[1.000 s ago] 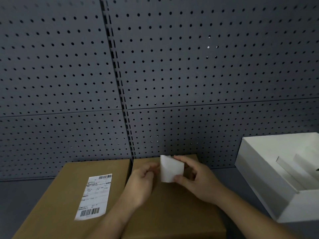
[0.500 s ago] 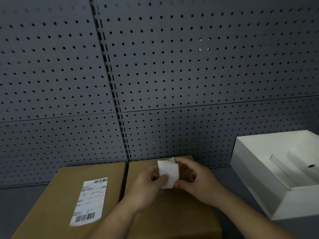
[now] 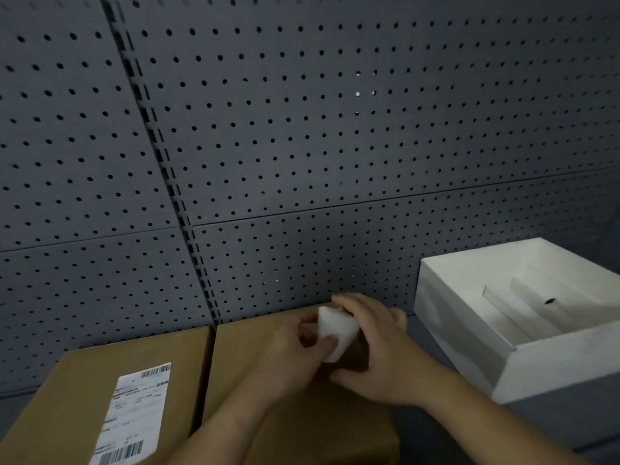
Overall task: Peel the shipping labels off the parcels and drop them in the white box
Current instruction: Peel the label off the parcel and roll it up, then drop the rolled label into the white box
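two bare forearms, left grip [image 3: 295, 350] and right grip [image 3: 379, 350] ungloved, no sleeves, rings or watch

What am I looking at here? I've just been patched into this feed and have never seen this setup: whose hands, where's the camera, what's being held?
There is no machine: a person works bare-handed, and the single picture comes from a wide-angle camera on their head, looking forward and down. The left hand and right hand together hold a peeled white label, curled or folded, above the right cardboard parcel. Beside it, the left cardboard parcel carries a printed shipping label with barcodes. To the right stands the open white box, with what look like white strips already inside. Behind everything is a dark pegboard wall.
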Demonstrator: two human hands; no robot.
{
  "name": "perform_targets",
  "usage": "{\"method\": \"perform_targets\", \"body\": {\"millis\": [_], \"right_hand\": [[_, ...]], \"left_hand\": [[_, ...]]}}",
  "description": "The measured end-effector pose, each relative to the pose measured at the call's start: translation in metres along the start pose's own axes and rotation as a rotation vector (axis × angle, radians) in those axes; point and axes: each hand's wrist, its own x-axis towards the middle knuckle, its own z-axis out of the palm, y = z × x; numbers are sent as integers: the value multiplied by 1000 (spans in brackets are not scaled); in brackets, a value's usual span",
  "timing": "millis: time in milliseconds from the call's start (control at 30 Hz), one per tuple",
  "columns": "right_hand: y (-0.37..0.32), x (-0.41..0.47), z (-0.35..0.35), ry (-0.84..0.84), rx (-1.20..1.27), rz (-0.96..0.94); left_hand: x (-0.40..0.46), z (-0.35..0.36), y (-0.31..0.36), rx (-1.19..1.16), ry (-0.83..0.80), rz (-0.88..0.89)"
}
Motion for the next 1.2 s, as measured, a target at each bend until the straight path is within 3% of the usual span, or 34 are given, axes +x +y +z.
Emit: {"method": "perform_targets", "body": {"millis": [400,700,867,1200], "right_hand": [[37,-34,-20,194,124,231],[63,-54,-22,179,247,288],[71,-61,-21,151,278,298],[82,-73,-17,218,287,397]], "left_hand": [[23,42,25,215,-198,272],[48,59,33,319,-525,297],[61,64,36,376,-616,285],[83,79,33,502,-498,282]]}}
